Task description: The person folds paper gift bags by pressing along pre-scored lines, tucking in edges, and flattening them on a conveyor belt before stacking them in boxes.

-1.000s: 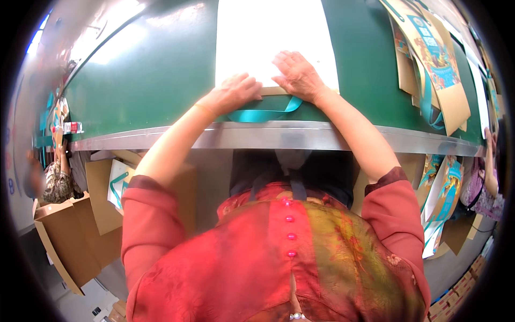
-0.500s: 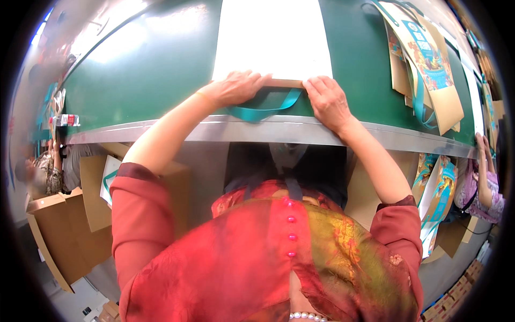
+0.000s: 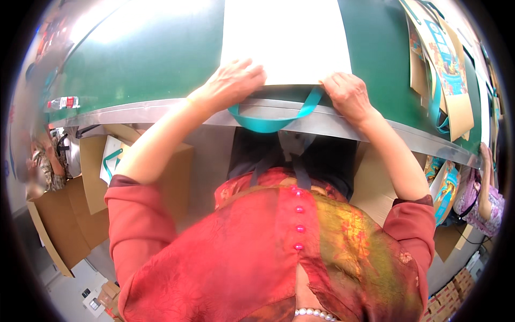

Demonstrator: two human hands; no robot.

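Note:
A white paper bag or folded sheet (image 3: 284,43) lies flat on the green work table, its near edge close to the table's front. From under that edge a teal ribbon handle (image 3: 266,125) loops down over the metal table edge. My left hand (image 3: 233,83) rests over the left near corner, fingers stretched onto the white surface and slightly blurred. At the right near corner, my right hand (image 3: 347,95) is closed, its thumb and fingers pinching the corner. The underside of the white piece is hidden.
Printed brown paper bags with teal handles (image 3: 450,80) are stacked at the table's right. A small bottle with a red label (image 3: 63,102) lies at the left. Open cardboard boxes (image 3: 72,220) stand below the table. Another person's arm (image 3: 485,182) is at the far right.
The brown folded strip along the near edge no longer shows. My left hand has shifted slightly up and left, and the teal handle now hangs further over the table's front edge.

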